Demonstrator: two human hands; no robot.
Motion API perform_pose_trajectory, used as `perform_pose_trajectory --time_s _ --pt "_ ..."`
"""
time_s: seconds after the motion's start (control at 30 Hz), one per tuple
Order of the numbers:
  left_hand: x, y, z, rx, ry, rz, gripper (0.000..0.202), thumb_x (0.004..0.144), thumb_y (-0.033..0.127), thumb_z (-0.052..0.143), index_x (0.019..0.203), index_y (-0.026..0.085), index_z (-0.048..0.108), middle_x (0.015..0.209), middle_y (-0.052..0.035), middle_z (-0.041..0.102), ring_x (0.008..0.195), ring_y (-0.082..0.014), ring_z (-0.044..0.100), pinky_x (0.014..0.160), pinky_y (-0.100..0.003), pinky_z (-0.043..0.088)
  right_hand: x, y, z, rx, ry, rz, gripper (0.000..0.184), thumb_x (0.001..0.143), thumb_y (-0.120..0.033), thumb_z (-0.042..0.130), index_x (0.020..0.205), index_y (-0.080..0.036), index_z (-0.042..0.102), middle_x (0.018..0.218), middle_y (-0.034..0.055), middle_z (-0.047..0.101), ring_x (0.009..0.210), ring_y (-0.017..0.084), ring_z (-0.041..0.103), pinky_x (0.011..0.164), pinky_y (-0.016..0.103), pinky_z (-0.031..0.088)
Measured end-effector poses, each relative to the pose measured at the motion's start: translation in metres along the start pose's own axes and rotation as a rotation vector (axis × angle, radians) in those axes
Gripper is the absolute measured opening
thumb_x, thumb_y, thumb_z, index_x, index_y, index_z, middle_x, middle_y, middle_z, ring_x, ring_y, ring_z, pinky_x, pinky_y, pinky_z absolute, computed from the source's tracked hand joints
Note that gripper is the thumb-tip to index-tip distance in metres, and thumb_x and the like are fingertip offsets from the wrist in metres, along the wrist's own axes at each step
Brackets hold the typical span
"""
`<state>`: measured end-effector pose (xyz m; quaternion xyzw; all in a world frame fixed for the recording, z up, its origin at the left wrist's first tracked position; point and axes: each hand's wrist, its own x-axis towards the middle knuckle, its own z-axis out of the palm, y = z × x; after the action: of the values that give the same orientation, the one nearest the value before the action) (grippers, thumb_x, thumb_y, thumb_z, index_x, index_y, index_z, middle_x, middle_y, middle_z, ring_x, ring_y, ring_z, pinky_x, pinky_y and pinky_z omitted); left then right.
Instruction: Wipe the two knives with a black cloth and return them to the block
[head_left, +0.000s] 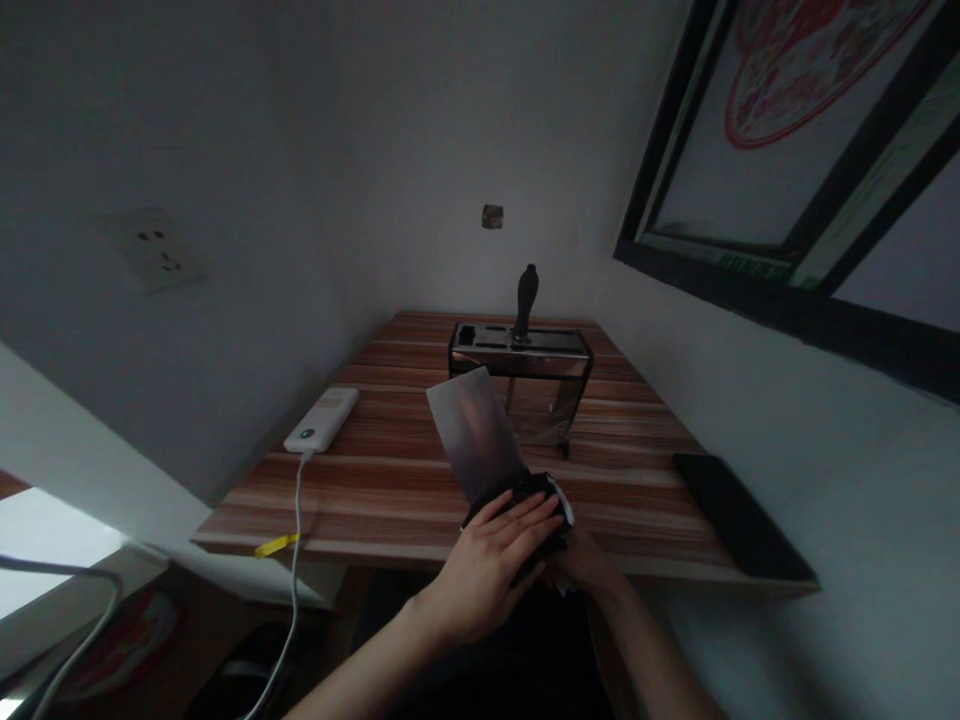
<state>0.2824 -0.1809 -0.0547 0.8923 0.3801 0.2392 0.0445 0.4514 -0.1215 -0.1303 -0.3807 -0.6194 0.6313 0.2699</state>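
Note:
A broad steel cleaver blade (476, 430) stands up over the front edge of a wooden table (390, 480). Its black handle is hidden under my hands. My left hand (491, 565) lies over the handle with a white cloth (562, 505) showing beside it, fingers wrapped round. My right hand (589, 565) is tucked underneath, gripping the handle end; its fingers are mostly hidden. Behind the blade stands a metal knife block (521, 375) with one black-handled knife (525, 300) in a slot.
A white power bank (322, 420) with a white cable (296, 560) lies at the table's left side. A black flat slab (739, 515) rests at the right edge. Walls close in on both sides; a socket (154, 250) is on the left wall, a framed picture (810, 150) on the right.

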Motion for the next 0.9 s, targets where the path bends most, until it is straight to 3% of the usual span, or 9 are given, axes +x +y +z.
perform_pose_trajectory --time_s 0.13,0.3,0.5,0.9 --pt "0.001 -0.005 0.0 0.006 -0.015 0.001 0.043 0.092 0.027 0.038 0.135 0.022 0.035 0.143 -0.0035 0.037 0.134 -0.0136 0.029 0.111 -0.038 0.024 0.001 -0.004 0.002 -0.015 0.104 0.037 0.041 0.062 -0.022 0.064 0.103 -0.019 0.056 0.05 -0.0042 0.057 0.039 0.01 0.05 0.038 0.02 0.039" --pt "0.002 -0.011 -0.003 0.03 0.006 -0.017 0.043 0.092 0.026 0.037 0.135 0.023 0.035 0.143 -0.0034 0.038 0.134 -0.0132 0.029 0.111 -0.037 0.023 0.004 -0.008 0.007 -0.009 0.043 0.056 0.022 0.064 -0.027 0.064 0.083 -0.018 0.058 0.038 -0.0084 0.048 0.03 0.006 0.042 0.031 0.016 0.031" --pt "0.007 -0.026 -0.011 0.114 0.085 -0.044 0.046 0.09 0.026 0.041 0.136 0.021 0.035 0.141 -0.0066 0.042 0.133 -0.0155 0.032 0.111 -0.038 0.024 0.004 -0.019 0.011 -0.042 -0.03 -0.044 0.033 0.071 -0.046 0.064 0.073 -0.016 0.052 0.036 -0.0089 0.045 0.027 0.005 0.038 0.029 0.015 0.03" --pt "0.031 -0.068 -0.045 0.168 0.289 -0.138 0.044 0.091 0.022 0.035 0.136 0.02 0.035 0.141 -0.0067 0.041 0.134 -0.0151 0.029 0.111 -0.04 0.022 0.001 -0.028 0.013 0.116 -0.096 -0.055 0.037 0.07 -0.046 0.067 0.075 -0.02 0.042 0.036 -0.0146 0.038 0.025 0.002 0.029 0.027 0.013 0.03"
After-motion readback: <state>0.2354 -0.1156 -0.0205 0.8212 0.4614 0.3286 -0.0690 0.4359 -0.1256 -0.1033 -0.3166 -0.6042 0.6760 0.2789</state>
